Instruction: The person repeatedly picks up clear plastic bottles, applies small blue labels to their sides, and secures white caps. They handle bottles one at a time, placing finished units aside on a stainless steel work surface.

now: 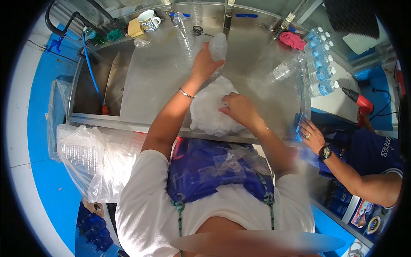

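My left hand (206, 64) is closed around a clear plastic bottle (218, 46), which it holds over the steel counter (158, 81). The bottle's surface looks cloudy, and my fingers cover part of it. Nearer to me lies a bunched white cloth (209, 109) at the counter's front edge. My right hand (241, 109) is on the cloth's right side, fingers bent and pressed into it. Another clear bottle (184, 33) stands left of my left hand, beside a pair of scissors (199, 31). A further clear bottle (287, 68) is at the right.
At the right, a co-worker's hand (312, 135) holds a blue piece by the counter edge. Several capped bottles (321, 75) stand near a red heat gun (361, 100). A sink (100, 81) is at the left; a mug (148, 20) and pink cloth (292, 40) lie behind.
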`<state>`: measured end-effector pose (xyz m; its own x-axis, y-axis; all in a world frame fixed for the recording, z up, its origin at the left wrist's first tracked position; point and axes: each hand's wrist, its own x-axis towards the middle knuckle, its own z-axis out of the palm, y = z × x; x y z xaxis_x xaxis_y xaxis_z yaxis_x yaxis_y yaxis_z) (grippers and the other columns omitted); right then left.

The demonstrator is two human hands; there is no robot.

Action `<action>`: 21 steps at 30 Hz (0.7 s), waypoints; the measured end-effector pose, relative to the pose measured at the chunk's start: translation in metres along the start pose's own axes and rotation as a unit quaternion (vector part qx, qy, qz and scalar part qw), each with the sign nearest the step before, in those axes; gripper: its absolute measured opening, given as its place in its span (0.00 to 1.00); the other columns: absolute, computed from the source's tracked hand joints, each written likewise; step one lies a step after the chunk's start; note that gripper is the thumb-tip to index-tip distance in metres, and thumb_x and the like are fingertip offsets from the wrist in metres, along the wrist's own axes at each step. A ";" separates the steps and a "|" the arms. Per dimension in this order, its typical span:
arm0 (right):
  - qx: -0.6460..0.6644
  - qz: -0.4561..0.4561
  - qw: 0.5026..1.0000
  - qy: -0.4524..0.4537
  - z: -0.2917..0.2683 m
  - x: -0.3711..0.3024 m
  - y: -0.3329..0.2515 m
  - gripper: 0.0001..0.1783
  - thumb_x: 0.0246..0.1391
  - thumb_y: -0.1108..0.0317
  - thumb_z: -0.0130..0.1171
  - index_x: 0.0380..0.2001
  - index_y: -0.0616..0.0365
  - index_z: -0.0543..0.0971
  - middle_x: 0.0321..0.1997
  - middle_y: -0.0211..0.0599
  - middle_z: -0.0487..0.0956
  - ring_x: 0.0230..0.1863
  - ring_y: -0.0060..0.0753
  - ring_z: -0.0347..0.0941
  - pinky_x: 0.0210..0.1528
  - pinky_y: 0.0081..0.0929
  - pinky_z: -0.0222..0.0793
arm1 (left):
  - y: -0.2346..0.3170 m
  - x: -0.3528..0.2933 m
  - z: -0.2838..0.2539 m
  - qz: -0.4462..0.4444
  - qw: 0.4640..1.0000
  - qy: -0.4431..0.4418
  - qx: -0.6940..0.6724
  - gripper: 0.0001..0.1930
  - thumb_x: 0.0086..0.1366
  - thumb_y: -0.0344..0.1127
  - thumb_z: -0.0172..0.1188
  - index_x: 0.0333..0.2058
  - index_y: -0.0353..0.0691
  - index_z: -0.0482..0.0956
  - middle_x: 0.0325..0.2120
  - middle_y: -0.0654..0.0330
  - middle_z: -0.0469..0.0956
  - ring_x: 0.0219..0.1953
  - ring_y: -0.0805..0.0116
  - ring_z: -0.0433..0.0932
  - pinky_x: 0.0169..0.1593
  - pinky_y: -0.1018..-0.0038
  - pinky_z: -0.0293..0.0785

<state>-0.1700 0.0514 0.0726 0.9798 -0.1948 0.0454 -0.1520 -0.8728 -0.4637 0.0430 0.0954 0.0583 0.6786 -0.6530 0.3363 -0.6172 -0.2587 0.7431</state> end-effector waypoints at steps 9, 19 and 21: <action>-0.058 -0.012 0.995 -0.084 0.013 0.015 -0.001 0.12 0.47 0.60 0.63 0.32 0.55 0.83 0.36 0.45 0.76 0.38 0.48 0.76 0.42 0.42 0.72 | 0.003 0.019 -0.008 -0.029 0.997 -0.076 -0.018 0.39 0.43 0.41 0.75 0.50 0.33 0.63 0.37 0.39 0.79 0.42 0.39 0.78 0.46 0.57 0.74; -0.059 0.053 0.995 -0.066 0.016 0.012 -0.016 0.08 0.46 0.65 0.61 0.28 0.55 0.83 0.36 0.44 0.75 0.40 0.46 0.76 0.44 0.43 0.69 | -0.009 0.016 -0.011 -0.018 0.995 -0.093 -0.041 0.41 0.42 0.40 0.75 0.52 0.34 0.63 0.40 0.40 0.79 0.45 0.42 0.78 0.48 0.57 0.74; -0.094 0.047 0.992 -0.063 0.021 0.013 -0.013 0.07 0.45 0.65 0.60 0.26 0.55 0.83 0.36 0.44 0.76 0.40 0.45 0.76 0.45 0.44 0.69 | -0.014 0.010 -0.016 0.009 0.995 -0.083 -0.060 0.41 0.42 0.40 0.76 0.53 0.34 0.63 0.42 0.40 0.78 0.47 0.44 0.77 0.50 0.59 0.73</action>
<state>-0.1526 0.0698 0.0611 0.9667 -0.2323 -0.1069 -0.2537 -0.9237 -0.2871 0.0643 0.1041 0.0607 0.5871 -0.7678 0.2566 -0.5698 -0.1668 0.8047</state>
